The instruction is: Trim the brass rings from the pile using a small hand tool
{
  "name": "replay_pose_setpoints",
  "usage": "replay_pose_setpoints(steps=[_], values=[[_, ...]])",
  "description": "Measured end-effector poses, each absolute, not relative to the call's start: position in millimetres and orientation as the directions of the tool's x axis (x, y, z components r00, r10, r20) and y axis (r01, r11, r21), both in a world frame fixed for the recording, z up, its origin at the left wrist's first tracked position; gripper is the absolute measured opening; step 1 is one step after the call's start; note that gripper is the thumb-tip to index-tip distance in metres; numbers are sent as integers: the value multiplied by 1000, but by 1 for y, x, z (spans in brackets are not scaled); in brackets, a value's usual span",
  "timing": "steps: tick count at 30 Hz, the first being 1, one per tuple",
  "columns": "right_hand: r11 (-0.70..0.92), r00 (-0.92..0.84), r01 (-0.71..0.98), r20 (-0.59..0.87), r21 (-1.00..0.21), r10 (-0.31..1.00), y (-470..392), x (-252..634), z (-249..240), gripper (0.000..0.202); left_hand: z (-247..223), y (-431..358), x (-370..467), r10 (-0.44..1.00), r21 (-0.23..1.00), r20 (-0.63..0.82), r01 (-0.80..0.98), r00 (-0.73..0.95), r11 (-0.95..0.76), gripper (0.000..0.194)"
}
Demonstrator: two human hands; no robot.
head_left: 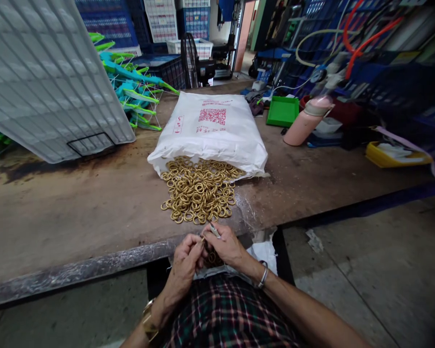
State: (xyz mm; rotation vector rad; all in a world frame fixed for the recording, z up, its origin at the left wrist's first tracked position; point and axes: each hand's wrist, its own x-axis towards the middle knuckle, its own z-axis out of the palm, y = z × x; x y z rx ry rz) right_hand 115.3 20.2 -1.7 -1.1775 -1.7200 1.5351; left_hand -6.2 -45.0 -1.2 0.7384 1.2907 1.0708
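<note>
My two hands meet in front of my lap at the table's front edge. My left hand (187, 255) is closed, its fingertips pinching a small gold ring (203, 239). Close against it, my right hand (227, 247) is wrapped round a small knife-like tool (214, 231) with a pale body and a dark tip. More gold rings (212, 258) lie below my hands in my lap, partly hidden by the fingers. Beyond them, a heap of gold rings (199, 191) spills onto the table from the mouth of a white sack (212, 140) with red print.
A grey ribbed crate (58, 72) stands on the left of the wooden table (76, 212), beside green and blue plastic parts (137, 92). On the right are a green tray (282, 111), a pink bottle (304, 123) and a yellow tray (395, 154). A fan (190, 60) stands behind.
</note>
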Motion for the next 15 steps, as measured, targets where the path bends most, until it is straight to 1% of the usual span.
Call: replay_pose_setpoints(steps=[3, 5, 6, 8, 10, 12, 15], values=[[33, -460, 284, -106, -958, 881, 21, 116, 0, 19, -7, -47, -6, 920, 890, -389, -278, -44, 363, 31], [143, -448, 360, -36, -922, 893, 20, 118, 0, 18, -7, -48, -6, 919, 880, -390, -315, -56, 354, 32], [210, -458, 411, -2, -887, 889, 20, 119, -1, 17, -7, -48, -6, 920, 880, -386, -326, -66, 346, 32], [345, -519, 522, 30, -780, 854, 18, 122, -4, 16, -6, -49, -6, 924, 885, -373, -332, -88, 326, 32], [447, -582, 614, 9, -650, 813, 15, 125, -6, 19, -6, -49, -7, 928, 896, -357, -322, -106, 307, 31], [501, -614, 669, -27, -549, 789, 13, 126, -6, 20, -8, -49, -7, 932, 904, -344, -309, -111, 297, 29], [522, -626, 708, -80, -475, 776, 13, 125, -3, 23, -9, -50, -8, 936, 912, -333, -289, -111, 291, 28]])
